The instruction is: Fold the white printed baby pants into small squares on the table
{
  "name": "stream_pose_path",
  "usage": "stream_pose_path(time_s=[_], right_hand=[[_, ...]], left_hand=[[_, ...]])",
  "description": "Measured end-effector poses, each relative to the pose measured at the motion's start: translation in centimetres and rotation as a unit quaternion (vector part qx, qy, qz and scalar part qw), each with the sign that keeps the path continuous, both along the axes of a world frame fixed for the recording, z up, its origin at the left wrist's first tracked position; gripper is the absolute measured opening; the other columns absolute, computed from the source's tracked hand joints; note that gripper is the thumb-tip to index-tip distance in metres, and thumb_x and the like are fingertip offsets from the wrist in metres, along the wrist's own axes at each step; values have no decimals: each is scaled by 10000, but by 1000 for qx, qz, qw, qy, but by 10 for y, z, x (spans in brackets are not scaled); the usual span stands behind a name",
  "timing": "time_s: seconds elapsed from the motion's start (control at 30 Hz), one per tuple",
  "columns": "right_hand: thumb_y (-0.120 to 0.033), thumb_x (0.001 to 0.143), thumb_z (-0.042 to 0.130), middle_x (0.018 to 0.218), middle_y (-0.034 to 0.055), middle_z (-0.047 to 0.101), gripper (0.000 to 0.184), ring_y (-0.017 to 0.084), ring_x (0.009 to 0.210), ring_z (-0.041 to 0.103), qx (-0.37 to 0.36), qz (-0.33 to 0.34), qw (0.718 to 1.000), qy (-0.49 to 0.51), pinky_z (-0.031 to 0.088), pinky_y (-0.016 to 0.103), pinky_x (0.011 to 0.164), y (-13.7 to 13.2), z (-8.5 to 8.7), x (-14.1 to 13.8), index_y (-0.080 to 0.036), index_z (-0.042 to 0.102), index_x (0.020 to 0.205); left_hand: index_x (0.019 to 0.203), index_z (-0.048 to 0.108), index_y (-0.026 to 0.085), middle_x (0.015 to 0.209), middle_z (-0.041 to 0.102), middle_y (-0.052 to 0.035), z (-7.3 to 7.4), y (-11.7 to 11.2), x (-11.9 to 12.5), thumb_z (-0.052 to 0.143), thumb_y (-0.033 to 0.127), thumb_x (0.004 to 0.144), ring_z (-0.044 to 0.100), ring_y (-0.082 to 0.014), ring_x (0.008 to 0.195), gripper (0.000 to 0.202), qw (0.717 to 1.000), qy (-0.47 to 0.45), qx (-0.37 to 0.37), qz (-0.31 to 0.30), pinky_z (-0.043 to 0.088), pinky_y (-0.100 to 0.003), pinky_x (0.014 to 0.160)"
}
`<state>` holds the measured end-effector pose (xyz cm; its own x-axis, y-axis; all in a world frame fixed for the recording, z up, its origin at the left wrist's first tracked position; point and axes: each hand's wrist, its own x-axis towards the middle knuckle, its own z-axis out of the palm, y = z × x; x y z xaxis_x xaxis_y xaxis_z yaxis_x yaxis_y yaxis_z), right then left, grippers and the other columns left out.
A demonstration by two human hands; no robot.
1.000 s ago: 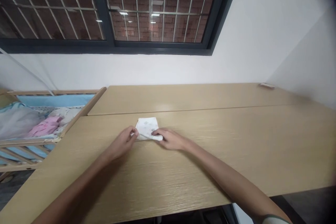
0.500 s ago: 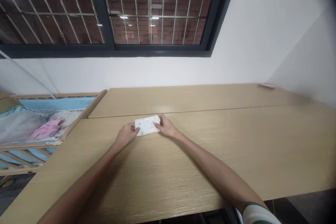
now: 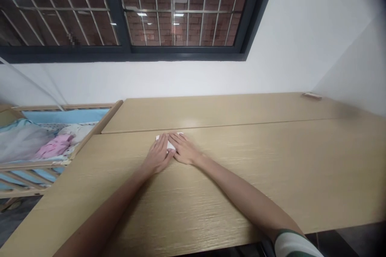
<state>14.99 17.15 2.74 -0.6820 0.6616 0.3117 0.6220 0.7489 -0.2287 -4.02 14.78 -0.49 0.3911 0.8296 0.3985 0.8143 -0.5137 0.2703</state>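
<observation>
A small white folded cloth with a faint print lies on the light wooden tabletop. Flat across its left part rests my left hand, fingers stretched out and pointing away from me. My right hand lies flat over the right part, its fingers also extended. The two hands meet near the cloth's middle, the thumbs close together. Most of the cloth is hidden beneath them; only a middle patch and bits of the far edge show.
A wooden crib with blue lining stands against the table's left side, holding pink clothing and bedding. A small flat object lies at the far right corner. Behind the table are a white wall and a barred window.
Both hands have let go of the cloth's side edges and moved inward onto its top. The fingers have gone from pinching to lying flat. The view has shifted slightly.
</observation>
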Motion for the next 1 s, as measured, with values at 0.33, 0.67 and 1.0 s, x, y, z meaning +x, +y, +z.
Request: stream_pose_path(time_s=[0.33,0.67,1.0], right_hand=[[-639,1016,311,1671,192,73,835,302,1558,15,-27,-40,999,7,141,514,1245,4,-2,38,-85,126,1613],[-228,834,574,1454,169,534,640,311,1312,506,-33,-1,999,37,308,500,1117,17,2,33,-158,441,1457],[-347,883,550,939,22,626,432,182,775,598,-197,-55,912,354,491,305,698,52,44,11,-209,407,1267]], left_hand=[[1531,317,84,1623,245,-230,-3,-1,-32,357,514,1024,187,-357,1523,666,998,51,37,13,322,-543,1166],[1380,521,174,1433,566,-146,8,5,-24,554,347,901,501,-304,1348,510,998,-55,-3,-6,339,-496,1137],[1321,446,155,1085,721,-101,38,-9,-19,433,376,994,708,-215,945,396,976,-191,-59,92,557,-330,798]])
